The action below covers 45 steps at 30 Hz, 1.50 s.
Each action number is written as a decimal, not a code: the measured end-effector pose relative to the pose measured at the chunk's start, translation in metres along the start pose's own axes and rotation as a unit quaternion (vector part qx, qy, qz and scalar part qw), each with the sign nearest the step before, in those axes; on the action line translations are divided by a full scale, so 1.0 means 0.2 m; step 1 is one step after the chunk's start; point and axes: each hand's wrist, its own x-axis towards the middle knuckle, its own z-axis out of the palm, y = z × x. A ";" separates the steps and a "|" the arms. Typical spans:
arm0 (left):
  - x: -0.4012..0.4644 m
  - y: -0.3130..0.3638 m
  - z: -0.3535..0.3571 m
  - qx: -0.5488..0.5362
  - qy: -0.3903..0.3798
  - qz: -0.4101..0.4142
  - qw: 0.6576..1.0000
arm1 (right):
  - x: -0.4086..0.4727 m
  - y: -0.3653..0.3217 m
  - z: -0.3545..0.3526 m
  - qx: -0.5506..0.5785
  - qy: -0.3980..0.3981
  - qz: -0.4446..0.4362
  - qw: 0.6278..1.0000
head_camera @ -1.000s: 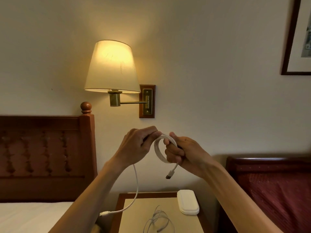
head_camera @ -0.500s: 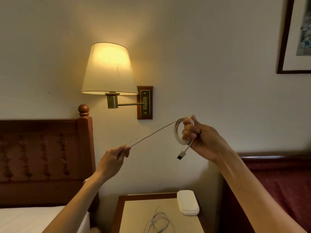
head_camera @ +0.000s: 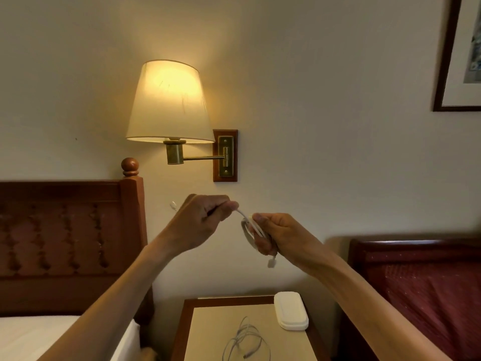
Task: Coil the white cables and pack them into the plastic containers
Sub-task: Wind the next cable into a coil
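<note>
I hold a white cable (head_camera: 250, 226) up in front of the wall, above the nightstand. My right hand (head_camera: 279, 237) grips its small coil, and one plug end (head_camera: 271, 263) dangles below that fist. My left hand (head_camera: 201, 221) pinches the free strand close to the coil; the other plug end (head_camera: 173, 205) sticks out behind its knuckles. A second loose white cable (head_camera: 244, 340) lies on the nightstand. A closed white plastic container (head_camera: 291, 313) sits at the nightstand's back right corner.
The wooden nightstand (head_camera: 205, 332) stands between a bed with a carved headboard (head_camera: 65, 238) on the left and a red upholstered piece (head_camera: 421, 295) on the right. A lit wall lamp (head_camera: 169, 105) hangs above my hands. A framed picture (head_camera: 460, 56) is at the upper right.
My left hand, which had pulled the strand out taut down to the left, has come back up beside the coil. My right hand with the coil has dropped lower.
</note>
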 end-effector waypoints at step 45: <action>-0.10 0.21 0.35 -0.046 0.076 -0.336 0.938 | 0.19 -0.02 0.00 0.168 0.182 0.095 0.964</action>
